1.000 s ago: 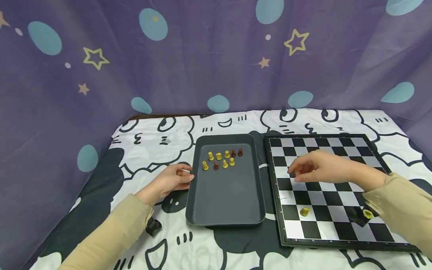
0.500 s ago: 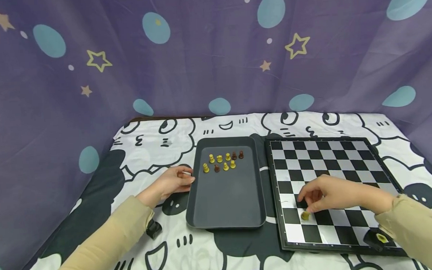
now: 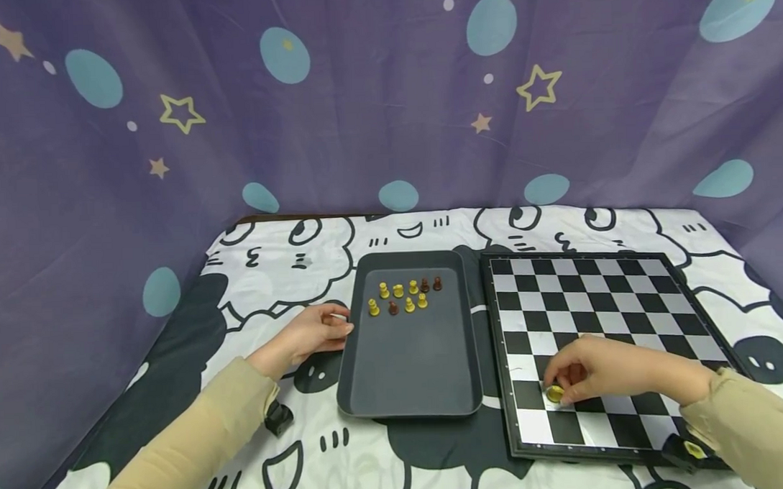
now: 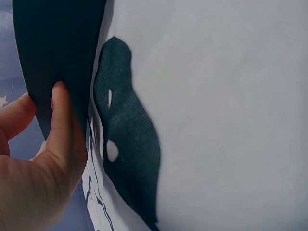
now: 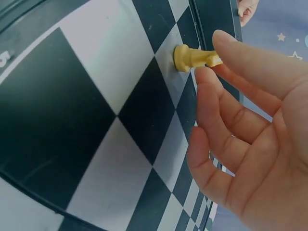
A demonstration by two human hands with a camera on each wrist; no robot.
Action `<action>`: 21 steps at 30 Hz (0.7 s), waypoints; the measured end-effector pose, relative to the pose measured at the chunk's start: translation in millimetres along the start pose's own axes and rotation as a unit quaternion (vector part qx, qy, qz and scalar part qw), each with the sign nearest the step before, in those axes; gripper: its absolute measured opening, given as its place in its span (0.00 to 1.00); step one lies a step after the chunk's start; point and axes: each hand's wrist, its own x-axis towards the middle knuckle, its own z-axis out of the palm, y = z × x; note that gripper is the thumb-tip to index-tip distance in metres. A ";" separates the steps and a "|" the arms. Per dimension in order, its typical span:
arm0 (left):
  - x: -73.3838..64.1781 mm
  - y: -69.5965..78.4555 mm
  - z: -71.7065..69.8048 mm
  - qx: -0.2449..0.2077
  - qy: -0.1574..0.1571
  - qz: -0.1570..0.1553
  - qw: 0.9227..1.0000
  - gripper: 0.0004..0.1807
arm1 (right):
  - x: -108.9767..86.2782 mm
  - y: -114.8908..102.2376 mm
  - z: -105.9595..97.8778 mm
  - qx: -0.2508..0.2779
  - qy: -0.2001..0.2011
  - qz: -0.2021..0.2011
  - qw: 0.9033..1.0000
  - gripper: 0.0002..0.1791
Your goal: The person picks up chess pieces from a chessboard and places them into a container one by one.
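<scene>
My right hand (image 3: 606, 366) pinches a yellow chess piece (image 5: 185, 58) by its top, between thumb and index finger, over the near left part of the chessboard (image 3: 582, 429). In the head view the piece looks tilted, with its round base showing; its top is partly hidden by the fingers. My left hand (image 3: 310, 334) holds the left rim of a dark grey tray (image 3: 409, 366). In the left wrist view the thumb (image 4: 19, 115) is at the rim's edge and the fingers (image 4: 61, 115) press the outer wall. Several yellow chess pieces (image 3: 409, 305) and three brown ones (image 3: 437, 284) stand in the tray's far half.
The tray and the chessboard lie side by side, a narrow gap between them, on a white and dark cartoon-print cloth (image 3: 347, 462). Behind the table hangs a purple curtain (image 3: 374, 130) with stars and blue ovals.
My right hand has come down and towards me over the board and taken hold of the yellow piece, which has since tilted. The left hand has stayed at the tray's rim.
</scene>
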 end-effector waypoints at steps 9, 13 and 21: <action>0.6 -0.5 0.9 0.001 0.007 -0.006 1.000 0.25 | -0.2 4.4 3.3 -0.005 0.006 -0.009 1.000 0.10; 0.7 -1.7 1.1 0.003 0.006 -0.007 1.000 0.26 | 1.1 5.4 5.6 -0.007 0.006 -0.019 1.000 0.09; 3.1 -1.9 -0.3 0.000 0.005 -0.004 1.000 0.26 | 2.3 7.0 5.4 -0.024 0.014 -0.028 0.999 0.07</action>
